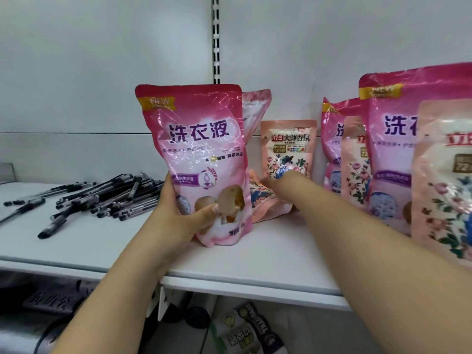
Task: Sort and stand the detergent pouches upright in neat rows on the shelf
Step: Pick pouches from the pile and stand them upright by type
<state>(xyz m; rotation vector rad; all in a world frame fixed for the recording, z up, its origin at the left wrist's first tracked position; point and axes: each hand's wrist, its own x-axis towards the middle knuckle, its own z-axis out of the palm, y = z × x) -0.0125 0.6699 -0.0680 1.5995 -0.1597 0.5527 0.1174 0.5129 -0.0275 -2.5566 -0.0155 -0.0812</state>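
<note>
Left hand (184,213) grips a pink pouch (196,154) upright on the shelf (229,261), steadying it. Right hand (283,178) reaches a fallen pouch (265,200) behind; its finger pose cannot be told. Pens (112,195) lie left.

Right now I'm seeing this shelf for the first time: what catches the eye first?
The big pink pouch, held upright at centre by the left hand. Behind it the right hand reaches to a small floral pouch at the back, above a fallen pouch. Black pens lie heaped at left.
</note>
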